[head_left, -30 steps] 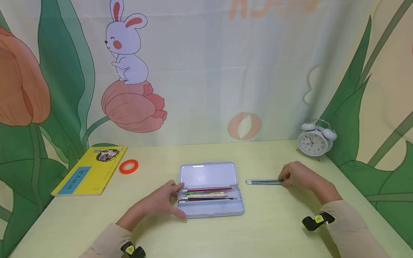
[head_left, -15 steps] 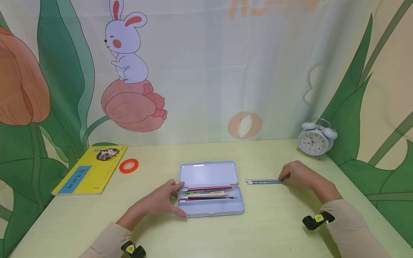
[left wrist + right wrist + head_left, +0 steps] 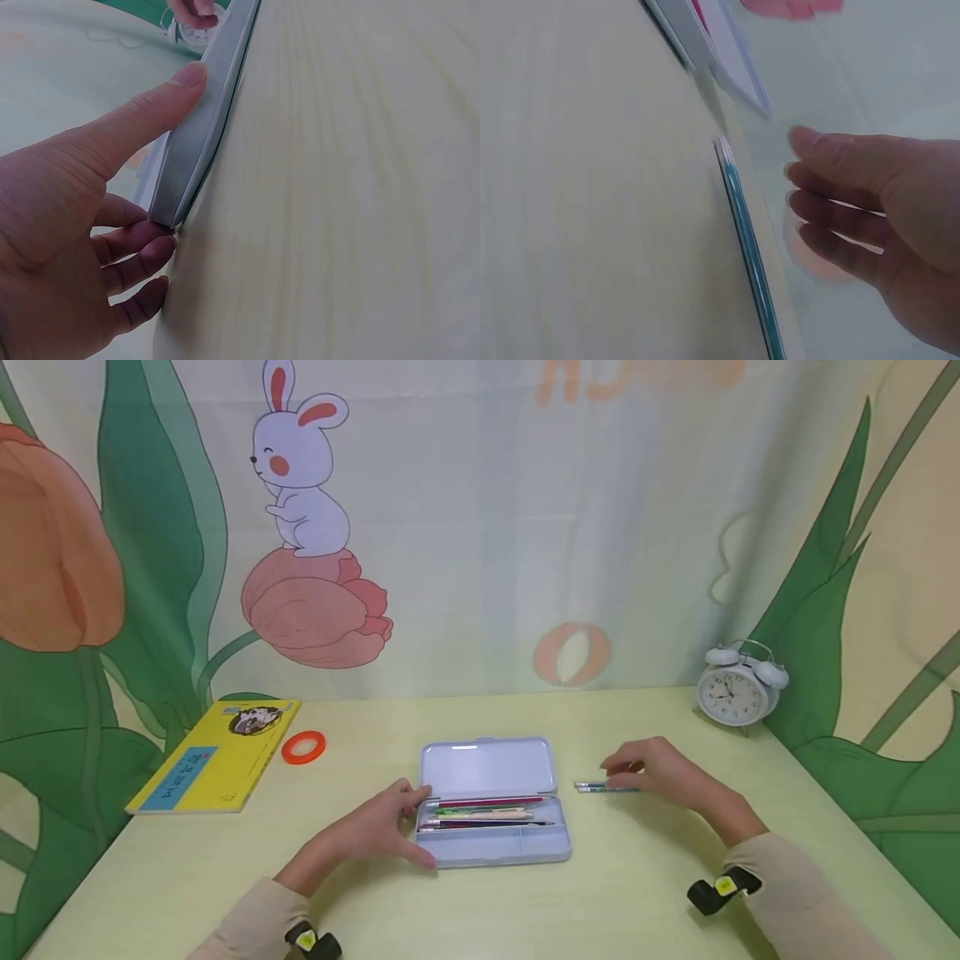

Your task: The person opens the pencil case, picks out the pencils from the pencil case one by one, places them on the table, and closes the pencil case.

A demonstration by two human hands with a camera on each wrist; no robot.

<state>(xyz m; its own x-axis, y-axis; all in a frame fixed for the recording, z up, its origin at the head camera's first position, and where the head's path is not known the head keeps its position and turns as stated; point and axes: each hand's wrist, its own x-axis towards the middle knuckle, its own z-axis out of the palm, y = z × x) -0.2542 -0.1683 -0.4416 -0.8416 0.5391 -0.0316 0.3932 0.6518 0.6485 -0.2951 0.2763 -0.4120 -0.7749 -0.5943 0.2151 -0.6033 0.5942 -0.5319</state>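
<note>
A pale lilac pencil case [image 3: 472, 854] lies with its lid raised back, several pens and pencils [image 3: 487, 815] in its long compartment. My left hand [image 3: 375, 831] holds its left end; in the left wrist view the thumb presses the front side and the fingers bend at the end of the case [image 3: 196, 142]. To the right of the case, two blue-green pencils [image 3: 589, 787] lie side by side on the table. Over them hovers my right hand [image 3: 663, 777]; in the right wrist view its loosely bent fingers stay apart from the pencils [image 3: 748, 247] and hold nothing.
A yellow book [image 3: 217, 760] and an orange ring-shaped roll of tape [image 3: 289, 752] lie at the left. The white twin-bell alarm clock [image 3: 738, 692] stands at the back right, behind my right hand. A printed curtain [image 3: 450, 568] closes off the table's back.
My right hand has let go of the two pencils' right end and moved left above them. The pencils stay in place. My left hand keeps its hold on the pencil case.
</note>
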